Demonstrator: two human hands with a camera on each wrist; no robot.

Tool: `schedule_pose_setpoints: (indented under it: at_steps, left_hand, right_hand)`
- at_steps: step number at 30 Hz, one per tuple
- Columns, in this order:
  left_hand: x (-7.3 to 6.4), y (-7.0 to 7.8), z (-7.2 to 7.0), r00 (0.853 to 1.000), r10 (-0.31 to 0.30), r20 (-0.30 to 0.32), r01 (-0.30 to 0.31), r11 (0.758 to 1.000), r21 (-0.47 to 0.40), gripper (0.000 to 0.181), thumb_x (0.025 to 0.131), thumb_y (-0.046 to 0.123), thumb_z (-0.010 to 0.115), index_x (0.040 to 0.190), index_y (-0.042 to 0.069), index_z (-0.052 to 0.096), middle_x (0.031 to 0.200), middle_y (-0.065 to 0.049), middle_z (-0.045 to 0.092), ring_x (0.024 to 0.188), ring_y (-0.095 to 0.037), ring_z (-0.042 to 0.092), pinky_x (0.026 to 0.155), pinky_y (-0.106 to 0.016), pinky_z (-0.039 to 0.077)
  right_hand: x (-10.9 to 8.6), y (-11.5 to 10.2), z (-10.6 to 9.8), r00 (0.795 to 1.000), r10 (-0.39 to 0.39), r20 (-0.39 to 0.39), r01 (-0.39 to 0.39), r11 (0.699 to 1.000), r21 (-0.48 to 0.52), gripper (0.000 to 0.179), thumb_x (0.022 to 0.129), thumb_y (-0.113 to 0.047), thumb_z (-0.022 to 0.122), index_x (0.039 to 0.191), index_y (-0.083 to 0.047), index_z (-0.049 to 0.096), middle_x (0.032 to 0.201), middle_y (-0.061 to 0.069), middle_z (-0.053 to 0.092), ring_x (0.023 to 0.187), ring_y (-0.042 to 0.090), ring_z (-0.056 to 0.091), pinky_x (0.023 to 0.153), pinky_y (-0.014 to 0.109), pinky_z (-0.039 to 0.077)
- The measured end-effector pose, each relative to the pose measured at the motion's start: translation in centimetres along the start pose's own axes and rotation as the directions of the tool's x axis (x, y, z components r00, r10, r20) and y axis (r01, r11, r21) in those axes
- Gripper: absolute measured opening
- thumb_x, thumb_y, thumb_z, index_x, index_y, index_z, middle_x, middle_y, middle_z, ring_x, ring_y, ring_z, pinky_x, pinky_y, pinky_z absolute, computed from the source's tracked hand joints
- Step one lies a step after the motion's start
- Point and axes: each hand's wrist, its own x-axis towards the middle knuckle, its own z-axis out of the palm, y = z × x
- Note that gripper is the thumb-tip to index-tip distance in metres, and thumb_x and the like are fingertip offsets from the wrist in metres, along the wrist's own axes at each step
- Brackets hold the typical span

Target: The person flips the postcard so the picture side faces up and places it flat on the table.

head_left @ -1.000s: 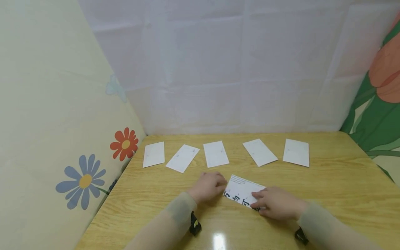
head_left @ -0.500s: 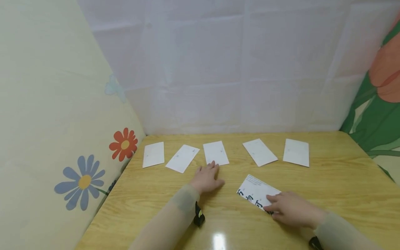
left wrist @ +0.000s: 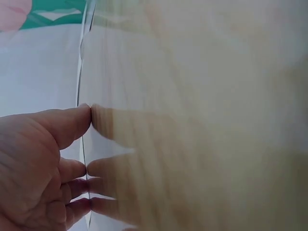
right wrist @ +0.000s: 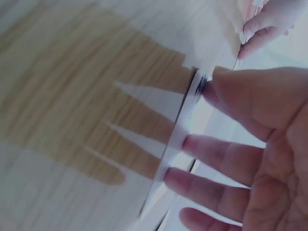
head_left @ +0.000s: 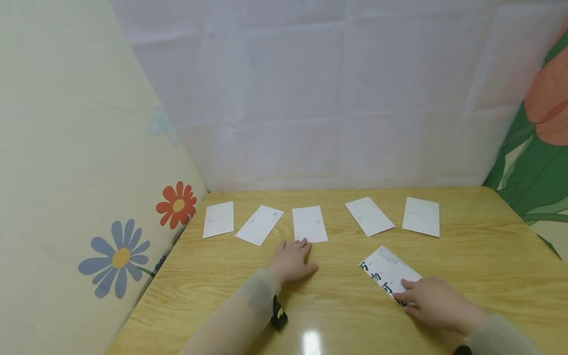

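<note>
My left hand [head_left: 290, 261] lies low over the table, with its fingertips on the near edge of the middle white card [head_left: 309, 222]. In the left wrist view its thumb and fingertips [left wrist: 77, 168] meet the glossy tabletop, which mirrors them. Further right, my right hand [head_left: 437, 301] rests its extended fingers on the near right end of a white card with large black characters [head_left: 390, 271]. Part of that card is hidden beneath the hand. Seen from the right wrist, the fingertips [right wrist: 180, 178] press on the card, flat on the table.
Along the back of the wooden table [head_left: 199, 305] lie more white cards: a far left card [head_left: 219, 219], a tilted card [head_left: 259, 225], another tilted card [head_left: 370, 216] and a right card [head_left: 421, 217]. A white cloth backdrop [head_left: 275, 98] rises behind.
My right hand has slid the card with black characters to the right, turning it slightly. My left hand reached the middle card, which has shifted a little toward me and straightened.
</note>
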Motion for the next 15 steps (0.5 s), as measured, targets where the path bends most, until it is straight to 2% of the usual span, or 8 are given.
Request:
schedule_pose_setpoints:
  at_steps: [7, 9, 15]
  left_hand:
    - [-0.9, 0.3, 0.2, 1.000, -0.001, 0.000, 0.001, 1.000, 0.007, 0.076, 0.091, 0.057, 0.054, 0.145, 0.005, 0.042, 0.149, -0.009, 0.039, 0.136, -0.029, 0.036, 0.110, -0.053, 0.022]
    - [-1.1, 0.3, 0.3, 1.000, -0.004, 0.002, 0.004, 1.000, 0.012, 0.076, 0.091, 0.058, 0.053, 0.145, 0.005, 0.042, 0.149, -0.009, 0.039, 0.136, -0.029, 0.036, 0.109, -0.053, 0.023]
    - [-1.8, 0.6, 0.0, 1.000, -0.005, 0.017, 0.005, 1.000, 0.020, 0.075, 0.091, 0.058, 0.053, 0.144, 0.006, 0.044, 0.148, -0.010, 0.040, 0.135, -0.031, 0.036, 0.109, -0.053, 0.022]
  right_hand:
    - [-0.6, 0.3, -0.3, 0.989, 0.147, 0.027, -0.148, 0.989, 0.012, 0.028, 0.086, -0.027, 0.070, 0.113, -0.020, 0.073, 0.115, 0.016, 0.067, 0.099, 0.036, 0.065, 0.083, 0.053, 0.049]
    - [-0.7, 0.5, -0.5, 0.980, 0.193, 0.056, -0.194, 0.981, 0.014, 0.027, 0.088, -0.025, 0.068, 0.114, -0.018, 0.073, 0.113, 0.017, 0.067, 0.099, 0.036, 0.065, 0.082, 0.054, 0.049]
    - [-0.9, 1.3, -0.9, 0.940, 0.311, 0.139, -0.322, 0.944, 0.065, 0.024, 0.091, -0.020, 0.061, 0.109, -0.008, 0.072, 0.102, 0.010, 0.070, 0.080, 0.019, 0.060, 0.073, 0.051, 0.050]
